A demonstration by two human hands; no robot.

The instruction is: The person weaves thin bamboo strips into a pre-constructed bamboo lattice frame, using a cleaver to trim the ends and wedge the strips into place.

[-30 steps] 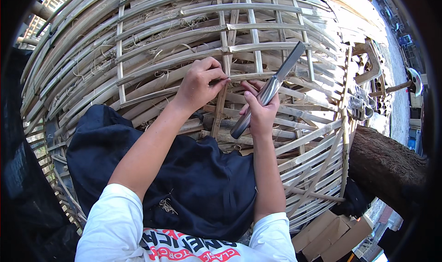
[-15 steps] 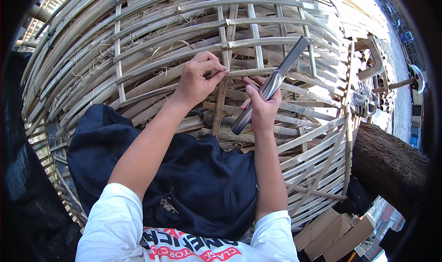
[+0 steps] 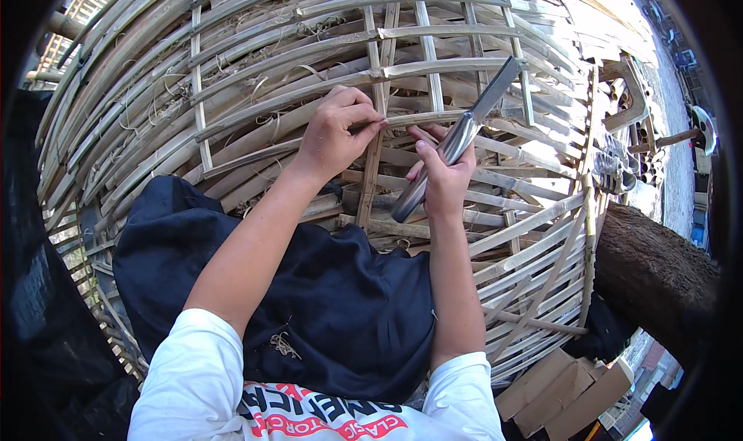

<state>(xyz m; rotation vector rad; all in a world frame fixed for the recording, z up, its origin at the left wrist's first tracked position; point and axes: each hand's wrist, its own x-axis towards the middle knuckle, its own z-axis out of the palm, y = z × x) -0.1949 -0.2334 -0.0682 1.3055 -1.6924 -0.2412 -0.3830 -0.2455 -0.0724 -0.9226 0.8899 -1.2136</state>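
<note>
My right hand [image 3: 447,179] is wrapped round the metal handle of a knife [image 3: 495,91], its straight blade pointing up and away to the right. That hand's thumb and fingertips lie close to a thin bamboo strip [image 3: 427,119]. At the strip's left part, where it crosses an upright slat [image 3: 370,179], my left hand [image 3: 337,133] has thumb and forefinger pinched together. What sits between those fingertips is too small to make out. Both hands work over a large woven bamboo frame [image 3: 445,68] of curved slats and cross slats.
Dark cloth [image 3: 325,309] covers my lap, with a small tuft of shavings [image 3: 284,345] on it. Right of the frame are a thick log [image 3: 654,259], cardboard [image 3: 561,394], and a hammer-like tool with a wooden handle [image 3: 665,140]. More split bamboo [image 3: 286,123] lies beneath the lattice.
The knife and my right hand have shifted very slightly to the right. My left hand keeps its pinch at nearly the same spot.
</note>
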